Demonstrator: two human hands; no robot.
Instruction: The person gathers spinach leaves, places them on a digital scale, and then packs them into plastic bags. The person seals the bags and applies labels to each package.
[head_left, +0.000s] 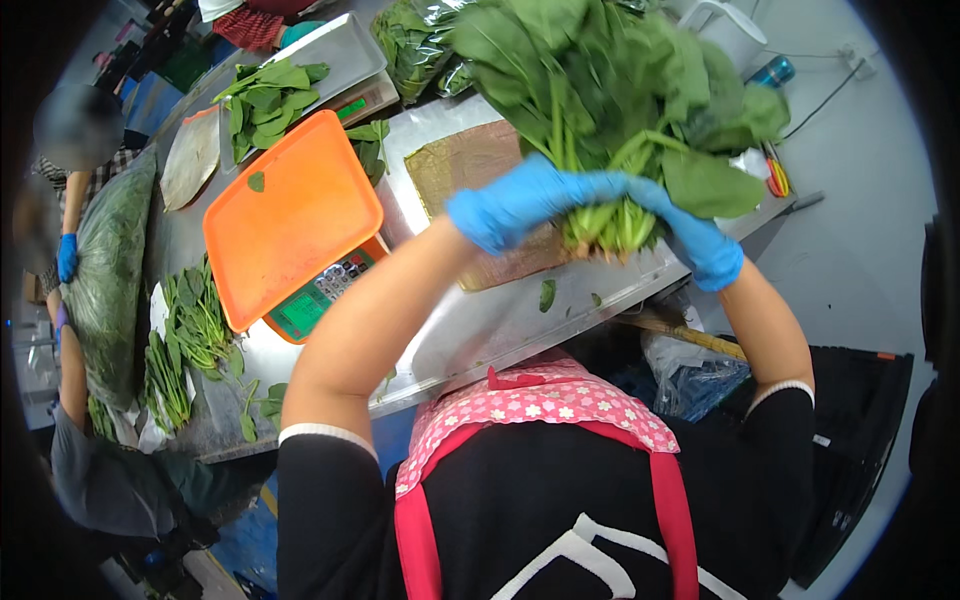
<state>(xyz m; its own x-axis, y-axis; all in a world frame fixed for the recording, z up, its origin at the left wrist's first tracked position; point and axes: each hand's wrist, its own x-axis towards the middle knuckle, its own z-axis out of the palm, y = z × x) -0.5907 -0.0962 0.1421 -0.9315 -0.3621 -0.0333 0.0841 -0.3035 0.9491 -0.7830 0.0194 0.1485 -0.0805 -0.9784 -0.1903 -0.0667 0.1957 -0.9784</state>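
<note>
A big bunch of leafy greens, seemingly spinach (600, 90), is held up over the steel table, its leaves pointing away from me and its pale stem ends towards me. My left hand (517, 202), in a blue glove, grips the stems from the left. From the right, my right hand (694, 229), gloved in blue too, closes around the same stems; leaves hide part of its fingers. Beneath the bunch lies a worn yellow-brown mat (465, 169). Left of the mat stands a digital scale (304, 311) with an orange tray (296, 217) bearing one small leaf.
Another scale (367, 101) holds loose greens (274, 101). Bagged greens (409, 49) lie at the back, near a white jug (724, 34) and scissors (778, 176). At left are spinach bunches (195, 322) and a large full bag (112, 277), with co-workers' gloved hands beside it.
</note>
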